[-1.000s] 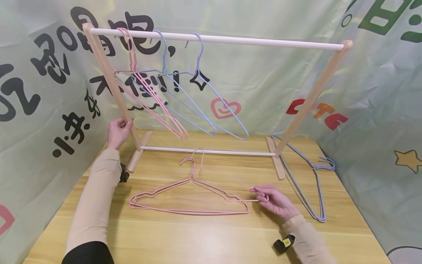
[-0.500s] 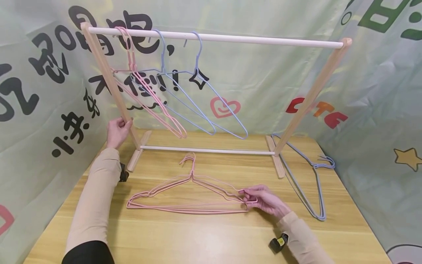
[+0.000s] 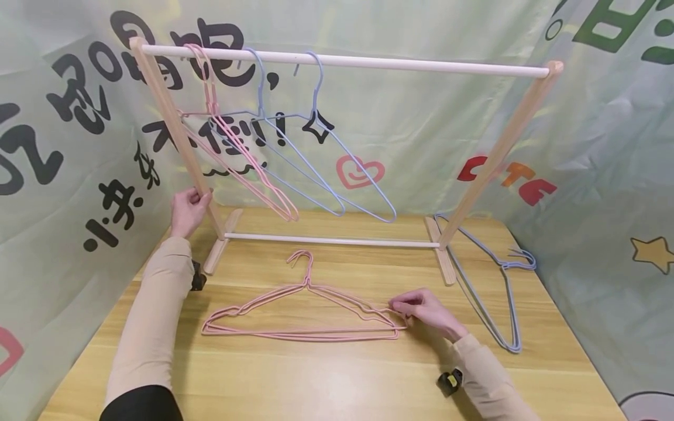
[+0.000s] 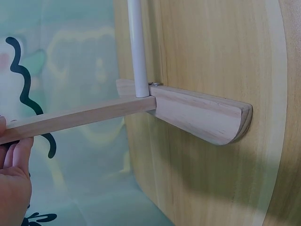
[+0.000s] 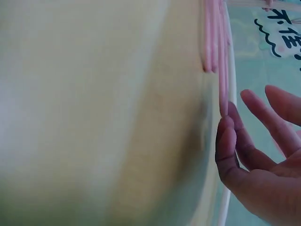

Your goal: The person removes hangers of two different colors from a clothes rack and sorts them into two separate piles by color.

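Observation:
My left hand [image 3: 188,213] grips the left wooden post [image 3: 171,120] of a small clothes rack, low down. In the left wrist view, its fingers [image 4: 21,155] lie against that post. My right hand [image 3: 430,311] pinches the right end of a pink wire hanger [image 5: 223,94] between thumb and fingertips. That hanger lies on or just over several other pink hangers [image 3: 308,273] on the table, their hooks close together and pointing left. Whether it touches them I cannot tell. The other fingers of the right hand stand spread in the right wrist view.
Pink hangers [image 3: 212,93] and two blue hangers [image 3: 316,99] hang from the left part of the rack's white top bar [image 3: 411,63]. More blue hangers [image 3: 512,304] lie stacked at the table's right, by the rack's right foot [image 3: 446,272]. Printed cloth surrounds the wooden table [image 3: 316,386].
The right hand has moved left with its pink hanger, whose raised hook has come down beside the other hooks. The hand has then shifted slightly. The left hand stays on the post.

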`<state>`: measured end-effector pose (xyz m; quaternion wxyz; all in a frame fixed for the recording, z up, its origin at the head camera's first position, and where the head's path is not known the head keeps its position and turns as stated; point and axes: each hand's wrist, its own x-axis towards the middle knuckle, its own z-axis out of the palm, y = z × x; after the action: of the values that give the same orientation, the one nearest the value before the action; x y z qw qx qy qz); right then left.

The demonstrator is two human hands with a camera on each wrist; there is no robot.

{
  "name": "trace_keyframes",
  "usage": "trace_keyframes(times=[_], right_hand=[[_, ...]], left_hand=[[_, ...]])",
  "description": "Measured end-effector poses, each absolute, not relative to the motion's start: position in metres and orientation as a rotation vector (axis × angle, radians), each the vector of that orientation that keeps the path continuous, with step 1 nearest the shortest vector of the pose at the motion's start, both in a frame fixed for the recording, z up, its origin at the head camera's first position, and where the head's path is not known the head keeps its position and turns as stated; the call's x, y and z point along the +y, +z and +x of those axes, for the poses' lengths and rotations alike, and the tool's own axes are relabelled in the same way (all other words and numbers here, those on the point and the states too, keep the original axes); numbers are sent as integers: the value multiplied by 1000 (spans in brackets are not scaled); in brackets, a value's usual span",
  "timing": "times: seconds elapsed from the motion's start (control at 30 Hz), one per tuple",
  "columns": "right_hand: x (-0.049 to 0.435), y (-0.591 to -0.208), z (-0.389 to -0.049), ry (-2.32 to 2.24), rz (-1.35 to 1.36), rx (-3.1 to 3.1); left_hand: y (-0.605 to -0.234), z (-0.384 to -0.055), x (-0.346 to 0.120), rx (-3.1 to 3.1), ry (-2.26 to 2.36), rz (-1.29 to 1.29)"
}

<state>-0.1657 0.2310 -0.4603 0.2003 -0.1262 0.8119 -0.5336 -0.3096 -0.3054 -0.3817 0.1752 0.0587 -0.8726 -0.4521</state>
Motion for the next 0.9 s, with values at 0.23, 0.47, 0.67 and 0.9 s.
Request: trace_keyframes(times=[0.23,0.47,0.67,0.9], right_hand=[[229,-421,-191,-1627,-412,2351],[215,-341,-224,-1845,-694,2402],[200,-296,-239,-1720,-850,2431],[193,-287,-246,-1756,-843,2211]], left_hand=[[-380,-307,-306,-2458,-1295,152],[-381,-306,-306,-2479,-1279,174],[-381,-306,-305,-2473,-1294,155],[-380,-306,-304,-2480,-1283,154]])
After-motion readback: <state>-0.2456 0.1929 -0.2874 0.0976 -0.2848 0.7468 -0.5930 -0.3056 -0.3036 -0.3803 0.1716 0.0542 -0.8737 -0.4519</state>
